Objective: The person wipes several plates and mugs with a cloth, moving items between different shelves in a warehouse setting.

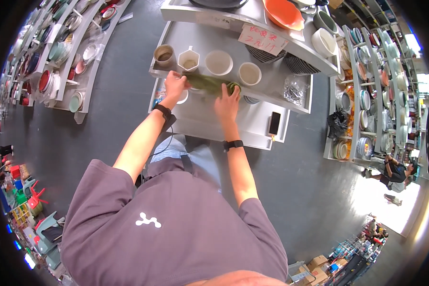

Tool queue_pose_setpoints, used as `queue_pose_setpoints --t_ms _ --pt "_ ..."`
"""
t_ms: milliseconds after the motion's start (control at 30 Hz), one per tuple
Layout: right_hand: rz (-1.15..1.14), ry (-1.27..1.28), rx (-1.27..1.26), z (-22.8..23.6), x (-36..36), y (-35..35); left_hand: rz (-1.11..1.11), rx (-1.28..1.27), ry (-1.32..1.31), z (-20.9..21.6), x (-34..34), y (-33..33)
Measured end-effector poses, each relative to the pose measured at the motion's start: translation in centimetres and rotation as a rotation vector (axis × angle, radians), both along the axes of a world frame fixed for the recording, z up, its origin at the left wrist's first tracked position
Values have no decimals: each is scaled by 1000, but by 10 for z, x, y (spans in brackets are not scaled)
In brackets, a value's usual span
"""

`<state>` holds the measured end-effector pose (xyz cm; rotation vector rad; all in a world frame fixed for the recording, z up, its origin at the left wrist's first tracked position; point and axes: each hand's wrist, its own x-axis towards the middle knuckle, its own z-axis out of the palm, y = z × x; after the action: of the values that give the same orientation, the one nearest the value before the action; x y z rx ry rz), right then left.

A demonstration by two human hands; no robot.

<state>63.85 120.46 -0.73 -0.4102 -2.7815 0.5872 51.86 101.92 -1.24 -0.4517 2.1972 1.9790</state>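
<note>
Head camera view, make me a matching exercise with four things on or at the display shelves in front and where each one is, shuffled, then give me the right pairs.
Things
1. orange bowl
2. black phone
3. green bundle
4. clear plastic bag

Places
A. between the left hand and the right hand
B. right end of the middle shelf
C. on the top shelf
D. right end of the lower white shelf

Right pairs
1-C, 2-D, 3-A, 4-B
</note>
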Motion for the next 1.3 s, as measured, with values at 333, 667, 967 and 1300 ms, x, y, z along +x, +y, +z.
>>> queue_pose_setpoints --t_ms 333,667,967,1300 --pt "94 -3 105 -5 -45 -52 111 29 15 4 -18 -55" --pt "127 -168 -12 12 -74 -62 -326 -832 739 -5 6 -83" --pt "22 -83 -27 4 -71 -74 -582 -899 781 -9 24 -87" --pt "-62 -33 -15 -11 -73 -80 -755 -897 658 2 -31 -80"
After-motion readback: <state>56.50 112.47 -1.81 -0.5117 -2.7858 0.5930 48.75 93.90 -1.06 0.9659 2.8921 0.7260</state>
